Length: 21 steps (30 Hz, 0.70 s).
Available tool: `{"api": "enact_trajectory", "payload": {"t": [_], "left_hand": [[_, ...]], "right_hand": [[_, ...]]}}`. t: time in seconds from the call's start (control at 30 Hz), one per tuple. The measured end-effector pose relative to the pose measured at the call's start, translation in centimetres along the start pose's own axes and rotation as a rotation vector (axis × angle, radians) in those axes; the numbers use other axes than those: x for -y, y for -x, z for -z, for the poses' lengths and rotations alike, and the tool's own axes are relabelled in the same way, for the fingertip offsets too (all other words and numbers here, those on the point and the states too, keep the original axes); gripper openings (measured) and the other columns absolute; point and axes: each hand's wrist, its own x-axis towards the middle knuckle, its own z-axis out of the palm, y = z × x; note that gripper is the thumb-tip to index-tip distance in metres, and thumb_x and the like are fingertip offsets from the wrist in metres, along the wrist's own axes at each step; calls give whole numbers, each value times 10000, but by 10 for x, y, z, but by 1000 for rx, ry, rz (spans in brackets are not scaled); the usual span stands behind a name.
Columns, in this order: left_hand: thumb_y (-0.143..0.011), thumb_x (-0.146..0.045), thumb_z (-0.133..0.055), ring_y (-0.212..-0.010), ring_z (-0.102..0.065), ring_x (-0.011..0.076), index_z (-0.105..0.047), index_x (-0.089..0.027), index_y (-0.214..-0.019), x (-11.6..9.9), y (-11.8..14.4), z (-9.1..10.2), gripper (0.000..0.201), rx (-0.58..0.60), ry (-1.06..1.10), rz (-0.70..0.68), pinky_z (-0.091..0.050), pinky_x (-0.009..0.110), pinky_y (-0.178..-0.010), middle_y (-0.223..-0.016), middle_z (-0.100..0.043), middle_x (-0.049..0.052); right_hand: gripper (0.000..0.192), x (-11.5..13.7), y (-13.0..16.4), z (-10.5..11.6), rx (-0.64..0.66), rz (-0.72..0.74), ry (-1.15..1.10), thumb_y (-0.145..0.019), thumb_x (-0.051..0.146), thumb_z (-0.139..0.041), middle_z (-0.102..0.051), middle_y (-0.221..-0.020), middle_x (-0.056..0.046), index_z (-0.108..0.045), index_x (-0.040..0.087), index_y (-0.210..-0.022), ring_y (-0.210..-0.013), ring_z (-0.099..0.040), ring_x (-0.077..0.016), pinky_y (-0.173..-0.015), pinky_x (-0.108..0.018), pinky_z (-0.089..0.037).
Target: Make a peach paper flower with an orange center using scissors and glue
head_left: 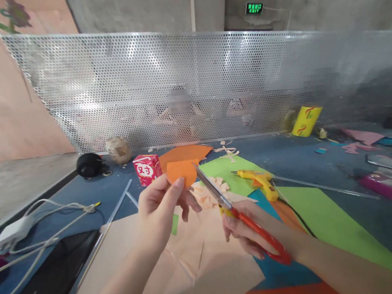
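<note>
Between thumb and fingers, my left hand (163, 201) pinches an orange paper piece (181, 172) with a rounded lower edge. My right hand (240, 223) grips red-handled scissors (217, 193), whose blades point up and left, with the tips beside the paper's right edge. Whether the blades touch the paper I cannot tell. Beneath both hands lies a large pale peach sheet (130, 259) with creases. Small peach paper scraps (210, 194) are heaped just behind the scissors. A small green scrap (175, 224) rests below my left hand.
A yellow glue gun (259, 180) lies on green paper (236, 166) at right. Behind my left hand stands a pink box (147, 169). White cables (48, 235) and a black flat item (52, 281) occupy the left. A perforated metal screen (175, 75) borders the back; a yellow roll (306, 121) stands by it.
</note>
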Motion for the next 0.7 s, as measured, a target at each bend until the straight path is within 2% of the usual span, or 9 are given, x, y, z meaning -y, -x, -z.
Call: {"api": "enact_trajectory", "payload": {"t": [0.1, 0.2, 0.37, 0.47, 0.7], "left_hand": [[-833, -239, -527, -421, -582, 128, -500, -173, -574, -3, -2, 1, 269, -84, 16, -43, -372, 185, -331, -452, -601, -17], [-832, -246, -530, -407, -574, 124, -476, -175, -562, -3, -2, 1, 283, -116, -18, -58, -372, 186, -329, -441, -593, -22], [-836, -282, -529, -408, -559, 113, -561, -168, -678, 2, 4, -6, 197, -9, -173, -17, -408, 193, -345, -478, -615, -10], [-832, -290, -530, -417, -576, 122, -570, -164, -703, 6, 7, -10, 185, 70, -171, 14, -417, 194, -337, -484, -597, -14], [-843, -273, -517, -413, -573, 115, -580, -171, -717, 5, 6, -6, 174, 43, -129, 16, -415, 187, -346, -477, -604, -19]], "right_hand": [[490, -3, 0, 0, -1, -10, 16, -769, 649, -485, -319, -345, 117, -456, 165, -702, -272, -318, -35, -298, -142, -231], [488, -3, -1, 0, 4, -18, 13, -769, 651, -482, -322, -347, 114, -457, 168, -705, -278, -315, -37, -297, -140, -242], [479, 1, -2, -1, -4, 46, -62, -754, 632, -528, -402, -509, 81, -466, 158, -713, -314, -355, -12, -311, -138, -261], [501, 4, -2, -1, -9, 36, -57, -733, 652, -533, -406, -526, 77, -467, 156, -705, -320, -367, -11, -315, -138, -272], [519, 7, -1, -3, -32, -10, -54, -717, 676, -526, -358, -427, 104, -447, 165, -676, -275, -320, -11, -288, -130, -227]]}}
